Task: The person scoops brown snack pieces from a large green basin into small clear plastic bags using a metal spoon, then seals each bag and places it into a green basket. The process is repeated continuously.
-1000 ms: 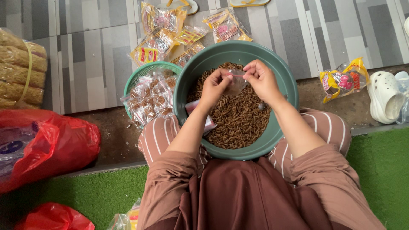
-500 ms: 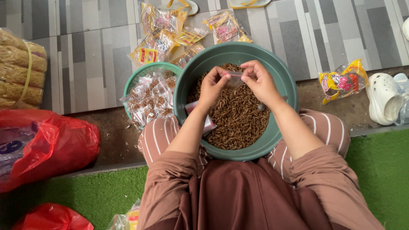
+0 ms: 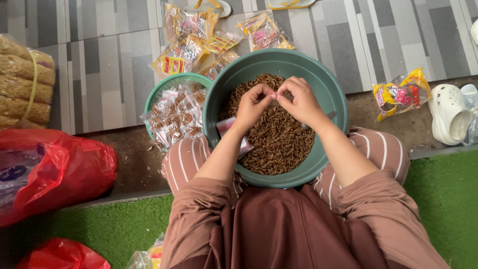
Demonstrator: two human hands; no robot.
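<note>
Large green basin [image 3: 332, 99]: rests on the person's lap between the knees, within easy reach; holds loose brown twisted snacks [image 3: 279, 144].
Left hand [image 3: 253, 105] and right hand [image 3: 298, 101]: raised over the basin, fingertips meeting, each curled and pinching a small clear packet [image 3: 273, 96] between them; the packet is mostly hidden, so its contents are unclear.
Smaller green basket [image 3: 158, 92]: just left of the basin, heaped with filled clear packets [image 3: 174, 117].
Printed snack bags [image 3: 189, 45]: scattered on the tiled floor beyond.
</note>
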